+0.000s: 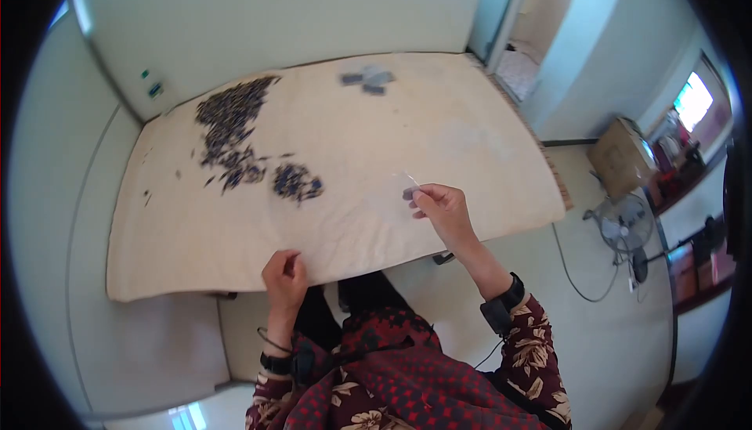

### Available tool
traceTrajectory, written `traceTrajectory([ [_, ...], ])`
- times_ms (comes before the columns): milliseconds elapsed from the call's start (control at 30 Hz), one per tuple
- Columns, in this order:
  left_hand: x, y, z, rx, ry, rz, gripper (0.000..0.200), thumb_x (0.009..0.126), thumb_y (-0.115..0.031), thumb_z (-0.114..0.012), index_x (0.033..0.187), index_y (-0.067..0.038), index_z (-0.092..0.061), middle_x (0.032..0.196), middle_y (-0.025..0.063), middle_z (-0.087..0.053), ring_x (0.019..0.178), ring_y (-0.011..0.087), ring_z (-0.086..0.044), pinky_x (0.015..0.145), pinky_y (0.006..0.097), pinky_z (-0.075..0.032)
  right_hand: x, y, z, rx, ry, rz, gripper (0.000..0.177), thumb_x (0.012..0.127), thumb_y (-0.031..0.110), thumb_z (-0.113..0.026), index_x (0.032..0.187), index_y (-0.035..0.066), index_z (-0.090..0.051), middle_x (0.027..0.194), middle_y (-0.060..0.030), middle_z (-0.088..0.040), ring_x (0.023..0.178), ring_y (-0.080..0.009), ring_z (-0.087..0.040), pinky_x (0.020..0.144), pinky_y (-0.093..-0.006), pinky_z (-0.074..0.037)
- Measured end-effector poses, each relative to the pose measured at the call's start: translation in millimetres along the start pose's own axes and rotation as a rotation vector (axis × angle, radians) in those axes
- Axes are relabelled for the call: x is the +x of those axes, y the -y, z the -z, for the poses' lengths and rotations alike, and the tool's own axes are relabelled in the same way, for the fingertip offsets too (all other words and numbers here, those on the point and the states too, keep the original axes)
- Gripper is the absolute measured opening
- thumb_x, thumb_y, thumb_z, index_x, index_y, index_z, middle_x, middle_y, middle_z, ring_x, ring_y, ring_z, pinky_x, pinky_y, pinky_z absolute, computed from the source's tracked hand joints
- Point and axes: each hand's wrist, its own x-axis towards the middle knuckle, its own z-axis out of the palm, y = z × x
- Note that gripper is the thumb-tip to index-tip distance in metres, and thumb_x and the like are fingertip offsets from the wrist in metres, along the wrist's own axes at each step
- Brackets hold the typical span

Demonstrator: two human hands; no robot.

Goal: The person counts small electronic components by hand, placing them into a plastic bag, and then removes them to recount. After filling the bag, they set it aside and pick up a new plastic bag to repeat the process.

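Observation:
My right hand (439,209) is over the right middle of the cloth-covered table (376,140), its thumb and fingers pinched on a thin clear plastic piece (409,180). My left hand (285,277) is at the table's front edge, its fingers curled; whether anything is in them is hidden. A round cluster of small dark pieces (297,182) lies beyond my left hand. Behind and left of it spreads a larger pile of the same dark pieces (233,113).
Grey packets (374,79) lie near the table's back edge. A bottle (153,87) stands at the back left corner. On the floor at right are a fan (624,224), a cardboard box (621,157) and a cable (583,293).

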Motion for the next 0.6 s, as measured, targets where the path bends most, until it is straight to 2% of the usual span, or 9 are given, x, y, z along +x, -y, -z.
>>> traceTrajectory([
  [67, 0, -7, 4, -0.080, 0.036, 0.056, 0.013, 0.087, -0.003, -0.059, 0.098, 0.002, -0.064, 0.082, 0.0029, -0.063, 0.069, 0.0077, -0.054, 0.063, 0.0218, -0.044, 3, 5, -29, 0.413, 0.277, -0.214, 0.023, 0.095, 0.020, -0.057, 0.101, 0.000, -0.067, 0.091, -0.0065, -0.069, 0.081, -0.0134, -0.067, 0.066, -0.0305, -0.057],
  [100, -2, -13, 5, -0.193, 0.067, 0.158, 0.017, 0.089, -0.005, -0.059, 0.103, 0.003, -0.063, 0.088, 0.0036, -0.064, 0.071, 0.0079, -0.055, 0.066, 0.0220, -0.045, 5, 8, -43, 0.435, 0.331, -0.213, 0.023, 0.095, 0.020, -0.057, 0.101, 0.000, -0.067, 0.091, -0.0065, -0.069, 0.081, -0.0134, -0.067, 0.066, -0.0305, -0.057],
  [200, -5, -33, 24, -0.612, 0.220, 0.386, 0.029, 0.093, -0.015, -0.059, 0.114, 0.004, -0.060, 0.098, 0.0061, -0.066, 0.076, 0.0094, -0.058, 0.071, 0.0232, -0.047, 1, 11, -88, 0.722, 0.536, -0.392, 0.023, 0.097, 0.019, -0.054, 0.104, 0.000, -0.066, 0.091, -0.0084, -0.069, 0.081, -0.0152, -0.068, 0.068, -0.0317, -0.059],
  [233, -5, -38, 29, -0.596, 0.185, 0.399, 0.029, 0.093, -0.015, -0.059, 0.114, 0.004, -0.060, 0.098, 0.0061, -0.066, 0.076, 0.0094, -0.058, 0.071, 0.0232, -0.047, 1, 11, -97, 0.729, 0.573, -0.405, 0.023, 0.097, 0.019, -0.054, 0.104, 0.000, -0.066, 0.091, -0.0084, -0.069, 0.081, -0.0152, -0.068, 0.068, -0.0317, -0.059],
  [333, -9, -49, 37, -0.824, 0.158, 0.428, 0.027, 0.094, -0.017, -0.059, 0.112, 0.004, -0.062, 0.096, 0.0044, -0.065, 0.075, 0.0082, -0.057, 0.064, 0.0222, -0.047, 0, 8, -113, 0.726, 0.578, -0.384, 0.024, 0.098, 0.019, -0.053, 0.109, 0.000, -0.063, 0.093, -0.0105, -0.069, 0.082, -0.0169, -0.068, 0.069, -0.0309, -0.059],
  [600, -19, -47, 45, -0.841, 0.148, 0.429, 0.027, 0.097, -0.021, -0.057, 0.108, 0.003, -0.062, 0.091, 0.0066, -0.067, 0.071, 0.0115, -0.062, 0.060, 0.0232, -0.049, -2, -4, -121, 0.724, 0.601, -0.396, 0.024, 0.098, 0.018, -0.052, 0.112, 0.000, -0.061, 0.094, -0.0117, -0.069, 0.081, -0.0185, -0.069, 0.069, -0.0306, -0.059],
])
